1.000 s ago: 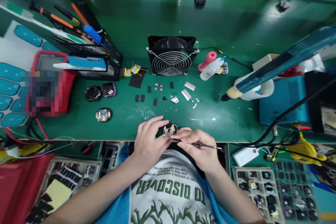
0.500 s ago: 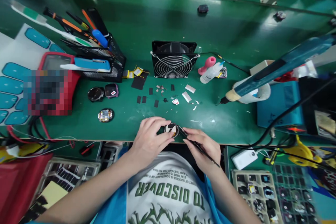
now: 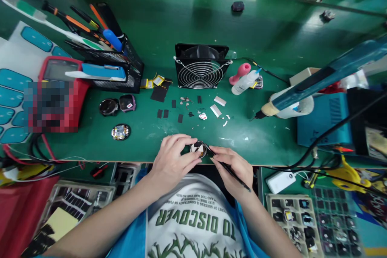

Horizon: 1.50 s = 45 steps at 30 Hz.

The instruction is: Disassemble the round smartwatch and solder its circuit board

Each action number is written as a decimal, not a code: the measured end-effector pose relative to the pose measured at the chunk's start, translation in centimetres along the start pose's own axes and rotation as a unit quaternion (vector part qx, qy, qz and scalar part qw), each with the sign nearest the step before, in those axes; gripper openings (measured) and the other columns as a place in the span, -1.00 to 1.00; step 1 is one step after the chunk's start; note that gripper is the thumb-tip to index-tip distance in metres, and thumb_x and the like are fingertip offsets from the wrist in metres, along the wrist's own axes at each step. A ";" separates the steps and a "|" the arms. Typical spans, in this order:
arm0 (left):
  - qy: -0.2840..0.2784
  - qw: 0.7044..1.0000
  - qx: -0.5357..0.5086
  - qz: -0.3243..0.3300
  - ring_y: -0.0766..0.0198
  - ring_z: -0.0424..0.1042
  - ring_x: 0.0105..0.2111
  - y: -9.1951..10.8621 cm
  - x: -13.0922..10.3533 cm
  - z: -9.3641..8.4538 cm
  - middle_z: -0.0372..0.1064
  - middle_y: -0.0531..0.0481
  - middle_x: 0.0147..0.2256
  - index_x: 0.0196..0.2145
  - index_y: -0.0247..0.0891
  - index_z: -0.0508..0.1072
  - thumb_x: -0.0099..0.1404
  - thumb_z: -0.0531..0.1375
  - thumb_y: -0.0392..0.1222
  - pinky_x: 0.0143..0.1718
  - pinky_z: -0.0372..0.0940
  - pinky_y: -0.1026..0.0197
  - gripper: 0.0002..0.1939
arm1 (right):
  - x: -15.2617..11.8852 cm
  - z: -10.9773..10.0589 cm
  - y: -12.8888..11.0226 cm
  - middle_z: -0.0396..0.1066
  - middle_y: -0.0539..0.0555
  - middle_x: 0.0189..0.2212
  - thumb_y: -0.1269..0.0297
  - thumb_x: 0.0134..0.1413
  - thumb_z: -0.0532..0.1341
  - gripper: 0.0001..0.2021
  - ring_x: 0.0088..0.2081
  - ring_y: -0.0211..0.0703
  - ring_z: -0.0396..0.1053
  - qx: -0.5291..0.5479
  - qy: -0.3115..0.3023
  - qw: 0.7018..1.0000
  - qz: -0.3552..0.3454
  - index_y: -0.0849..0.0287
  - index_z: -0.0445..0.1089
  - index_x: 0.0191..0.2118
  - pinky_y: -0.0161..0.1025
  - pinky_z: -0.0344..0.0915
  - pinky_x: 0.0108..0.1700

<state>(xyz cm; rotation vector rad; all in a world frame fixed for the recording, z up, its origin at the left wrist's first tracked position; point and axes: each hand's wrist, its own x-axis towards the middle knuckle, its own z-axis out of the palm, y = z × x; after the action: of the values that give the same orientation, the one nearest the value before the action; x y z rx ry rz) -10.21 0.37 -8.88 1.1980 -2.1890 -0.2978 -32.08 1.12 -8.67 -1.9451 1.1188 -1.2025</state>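
Near the front edge of the green bench, my left hand (image 3: 175, 155) grips a small round watch case (image 3: 197, 150) between thumb and fingers. Pale, dark and yellowish parts show inside it; my fingers cover its left side. My right hand (image 3: 234, 168) is closed on black tweezers (image 3: 229, 169), held slantwise like a pen. Their tips reach the right rim of the case; whether they touch it I cannot tell. Just beyond lie a small white-and-red piece (image 3: 202, 116), two whitish strips (image 3: 215, 110) and several black rectangular pads (image 3: 166, 113).
A black fan (image 3: 202, 66) stands at the back. To the left are an open round device (image 3: 121, 132), two dark watch cases (image 3: 127, 103), a pen holder (image 3: 133, 64) and a red meter (image 3: 65, 72). On the right are a bottle (image 3: 244, 83) and a blue soldering iron (image 3: 314, 80).
The view has shifted slightly. Both hands keep their grip, and the tweezers and watch case stay in nearly the same place.
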 end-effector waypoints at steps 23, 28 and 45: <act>0.004 0.997 0.040 -0.064 -0.03 0.32 0.06 1.4 -0.5 0.1 0.41 -0.10 -0.10 -0.23 -0.09 0.64 0.35 0.32 -0.20 0.08 0.23 -0.16 -0.94 | 2.0 1.4 -0.7 0.63 0.11 -0.08 0.60 0.22 0.29 -0.74 -0.08 -0.01 0.63 0.087 0.020 0.996 -0.022 0.07 0.50 -0.10 -0.05 0.61 -0.05; 0.031 0.997 0.043 -0.050 0.00 0.38 0.07 1.2 -0.9 0.4 0.45 -0.10 -0.12 -0.24 -0.11 0.63 0.36 0.31 -0.21 0.13 0.27 -0.17 -0.93 | 2.5 1.4 -1.9 0.64 0.10 -0.10 0.56 0.22 0.31 -0.77 -0.08 0.01 0.63 0.144 0.029 0.989 0.005 0.06 0.48 -0.13 0.02 0.61 -0.05; -0.075 0.985 -0.154 -0.010 0.39 0.52 -0.37 2.3 -1.0 -4.3 0.53 0.05 -0.36 -0.26 -0.24 0.52 0.50 0.15 -0.25 -0.31 0.41 0.36 -0.82 | -1.5 1.1 -4.1 0.66 0.08 -0.30 0.33 0.19 0.43 -0.87 -0.26 -0.16 0.65 0.281 0.003 0.945 0.166 0.16 0.48 -0.31 -0.34 0.58 -0.21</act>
<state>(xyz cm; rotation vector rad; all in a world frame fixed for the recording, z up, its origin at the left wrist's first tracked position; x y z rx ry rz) -8.71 2.85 -4.85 1.0528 -2.1573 -0.7268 -30.05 4.42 -6.45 -1.2669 0.9269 -1.1771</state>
